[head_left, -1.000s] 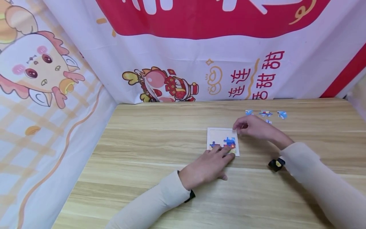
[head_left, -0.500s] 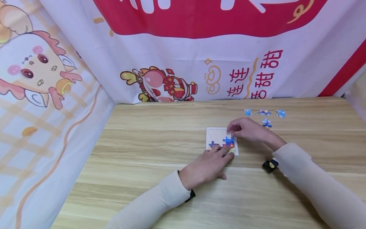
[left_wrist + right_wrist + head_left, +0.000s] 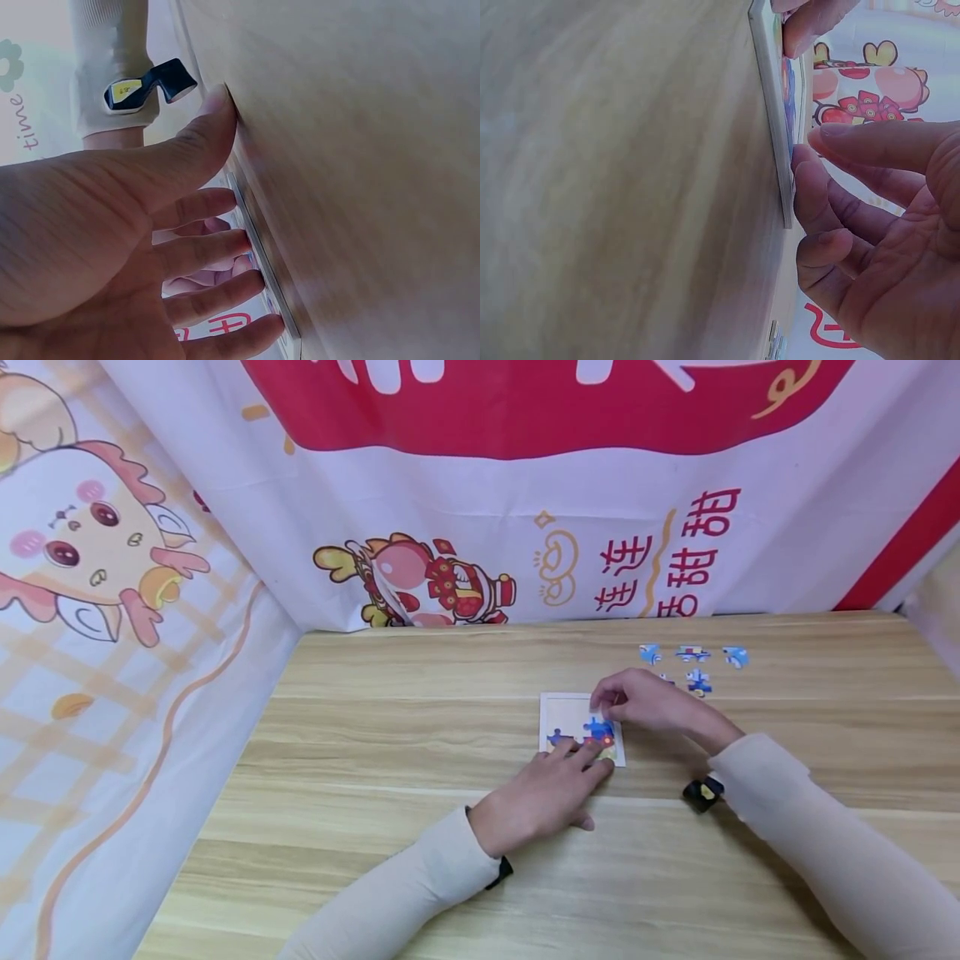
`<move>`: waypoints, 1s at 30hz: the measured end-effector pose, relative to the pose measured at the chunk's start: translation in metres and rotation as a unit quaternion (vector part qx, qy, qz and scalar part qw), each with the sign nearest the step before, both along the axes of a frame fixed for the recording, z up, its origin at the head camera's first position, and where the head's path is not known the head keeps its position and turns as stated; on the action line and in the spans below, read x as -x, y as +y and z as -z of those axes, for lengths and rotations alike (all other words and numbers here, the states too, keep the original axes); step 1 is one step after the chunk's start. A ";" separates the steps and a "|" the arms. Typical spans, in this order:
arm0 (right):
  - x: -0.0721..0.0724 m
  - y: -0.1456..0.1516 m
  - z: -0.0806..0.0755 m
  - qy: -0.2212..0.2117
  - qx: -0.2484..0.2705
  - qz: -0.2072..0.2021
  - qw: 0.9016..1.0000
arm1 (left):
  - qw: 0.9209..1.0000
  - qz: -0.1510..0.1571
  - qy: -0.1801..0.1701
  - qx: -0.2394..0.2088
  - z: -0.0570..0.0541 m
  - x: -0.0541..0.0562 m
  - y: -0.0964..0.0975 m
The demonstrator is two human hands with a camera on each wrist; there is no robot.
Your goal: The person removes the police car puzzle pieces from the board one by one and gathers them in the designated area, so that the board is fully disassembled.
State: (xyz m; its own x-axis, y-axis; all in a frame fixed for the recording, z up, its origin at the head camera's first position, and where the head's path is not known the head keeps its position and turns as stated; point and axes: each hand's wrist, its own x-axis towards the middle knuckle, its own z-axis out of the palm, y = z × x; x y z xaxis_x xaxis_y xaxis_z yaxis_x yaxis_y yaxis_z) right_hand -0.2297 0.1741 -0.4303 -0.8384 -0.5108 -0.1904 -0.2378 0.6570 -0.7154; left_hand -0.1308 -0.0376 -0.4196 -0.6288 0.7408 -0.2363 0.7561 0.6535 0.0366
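Note:
A small white-framed jigsaw puzzle [image 3: 570, 706] lies on the table, with joined pieces [image 3: 599, 729] showing a blue and red picture along its lower part. My left hand [image 3: 536, 797] rests its extended fingertips on the lower edge, covering some of the picture; in the left wrist view its fingers [image 3: 202, 255] are spread along the board's edge. Over the upper right corner, my right hand [image 3: 645, 699] pinches a puzzle piece between thumb and fingertips, the piece mostly hidden. The right wrist view shows those curled fingers [image 3: 821, 191] close against the board [image 3: 772, 97].
Several loose puzzle pieces lie behind the right hand, among them a blue one [image 3: 736, 657], a multicoloured one [image 3: 692, 653] and a blue and white one [image 3: 699, 682]. A printed cloth [image 3: 450, 493] hangs along the back edge of the wooden table [image 3: 375, 735].
My right hand has moved left, from beside the puzzle's right edge to over its upper right corner, uncovering loose pieces behind it. The left hand has stayed in place.

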 end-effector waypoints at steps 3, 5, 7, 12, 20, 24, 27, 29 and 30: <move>0.000 -0.001 0.000 -0.003 -0.008 -0.001 1.000 | 1.000 -0.002 -0.004 0.001 0.000 0.000 0.000; 0.001 -0.002 0.000 -0.009 -0.013 0.000 1.000 | 1.000 -0.004 -0.008 0.001 0.000 0.000 0.000; 0.001 -0.002 0.000 -0.014 -0.016 0.001 1.000 | 1.000 -0.008 -0.015 0.002 0.000 0.000 0.000; 0.001 -0.002 0.000 -0.029 -0.015 0.002 0.999 | 0.999 -0.017 -0.028 0.000 -0.001 0.000 0.000; 0.000 -0.003 0.000 -0.031 -0.021 0.006 0.999 | 0.999 -0.022 -0.027 0.004 -0.001 0.000 0.001; -0.001 -0.003 0.000 -0.025 -0.017 0.004 1.000 | 0.999 -0.023 -0.027 0.002 -0.001 0.000 0.001; -0.002 -0.003 0.000 -0.025 -0.008 0.004 1.000 | 0.999 -0.022 -0.027 0.001 -0.001 0.000 0.001; -0.002 -0.003 -0.001 -0.027 -0.002 0.004 1.000 | 0.999 -0.022 -0.026 0.001 -0.001 0.000 0.001; -0.003 -0.003 -0.001 -0.028 0.000 0.004 1.000 | 0.999 -0.021 -0.027 0.001 -0.001 0.000 0.001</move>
